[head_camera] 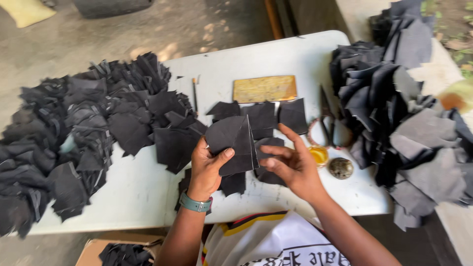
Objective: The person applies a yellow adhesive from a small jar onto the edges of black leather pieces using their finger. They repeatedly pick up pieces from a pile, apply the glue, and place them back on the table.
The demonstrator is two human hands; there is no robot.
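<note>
The left hand (206, 165) pinches a folded black fabric piece (234, 143) above the white table (143, 187). The right hand (290, 165) is just beside it, fingers spread loosely, holding nothing.

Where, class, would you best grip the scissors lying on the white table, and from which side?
Probably the looped handles of the scissors, from the person's near side: the loops lie toward the person, the blades point away, and a dark fabric pile crowds the right.
</note>
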